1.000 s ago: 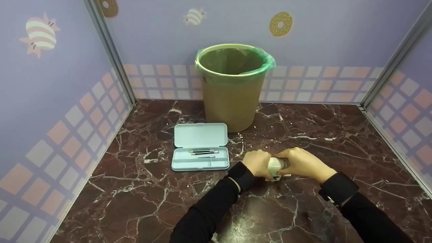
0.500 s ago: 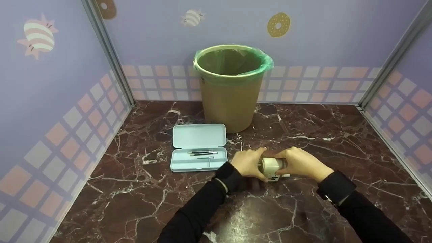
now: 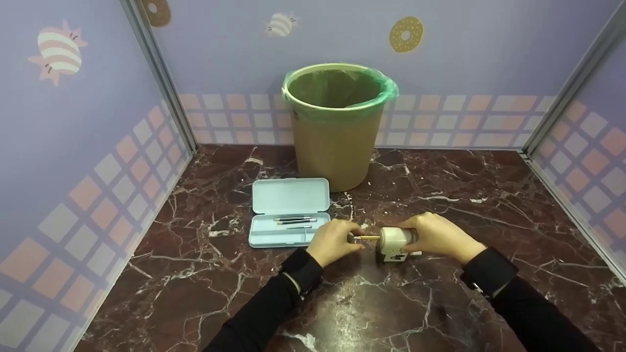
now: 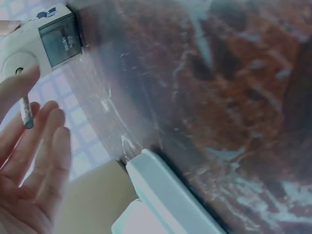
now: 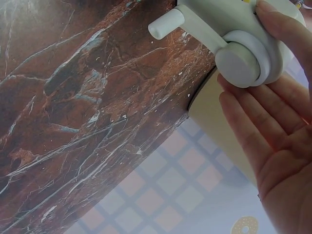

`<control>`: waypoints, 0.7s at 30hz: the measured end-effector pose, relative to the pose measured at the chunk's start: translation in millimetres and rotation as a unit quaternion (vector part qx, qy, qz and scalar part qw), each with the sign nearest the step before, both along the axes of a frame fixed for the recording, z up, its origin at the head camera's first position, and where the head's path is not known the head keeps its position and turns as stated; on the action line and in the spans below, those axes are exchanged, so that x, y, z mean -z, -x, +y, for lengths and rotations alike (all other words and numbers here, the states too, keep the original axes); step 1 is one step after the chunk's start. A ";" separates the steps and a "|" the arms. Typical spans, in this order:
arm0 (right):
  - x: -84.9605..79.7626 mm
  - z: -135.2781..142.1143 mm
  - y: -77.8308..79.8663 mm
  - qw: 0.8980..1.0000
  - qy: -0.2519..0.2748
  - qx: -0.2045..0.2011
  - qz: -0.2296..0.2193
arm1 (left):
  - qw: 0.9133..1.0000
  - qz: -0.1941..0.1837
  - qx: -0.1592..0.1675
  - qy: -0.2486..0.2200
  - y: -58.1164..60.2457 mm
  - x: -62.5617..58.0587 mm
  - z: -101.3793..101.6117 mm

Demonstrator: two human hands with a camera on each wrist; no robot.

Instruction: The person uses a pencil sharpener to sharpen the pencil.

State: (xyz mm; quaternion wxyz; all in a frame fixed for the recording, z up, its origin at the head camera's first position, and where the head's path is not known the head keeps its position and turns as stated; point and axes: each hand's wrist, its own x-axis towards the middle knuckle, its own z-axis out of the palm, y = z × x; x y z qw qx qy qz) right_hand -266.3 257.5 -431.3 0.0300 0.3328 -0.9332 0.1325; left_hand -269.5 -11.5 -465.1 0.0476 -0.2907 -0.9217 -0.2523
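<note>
A cream crank pencil sharpener [image 3: 394, 240] stands on the dark marbled table. A yellow pencil [image 3: 370, 237] sticks out of its left-facing hole. My left hand [image 3: 334, 241] is around the pencil's free end, thumb and fingers spread apart. In the left wrist view, the thumb overlaps the pencil [image 4: 27, 113] and the other fingers extend loosely beyond it. My right hand [image 3: 435, 238] grips the sharpener from the right, thumb on top and fingers behind. The white crank handle [image 5: 166, 23] points away from that palm in the right wrist view.
Left of the sharpener lies an open light-blue pencil case [image 3: 291, 195] with several thin pencils [image 3: 295, 220] inside. Behind it rises a tan bin [image 3: 332, 146] with a green liner. Patterned panels [image 3: 234, 58] wall the table at the back and sides.
The left hand has moved left from the sharpener's front to the pencil's outer end, uncovering the pencil in the hole. The right hand keeps its grip on the sharpener.
</note>
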 end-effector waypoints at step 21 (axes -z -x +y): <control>-2.0 -1.4 1.9 1.000 -0.030 -0.005 0.009 | 0.997 0.069 0.031 -0.028 9.0 5.8 -3.3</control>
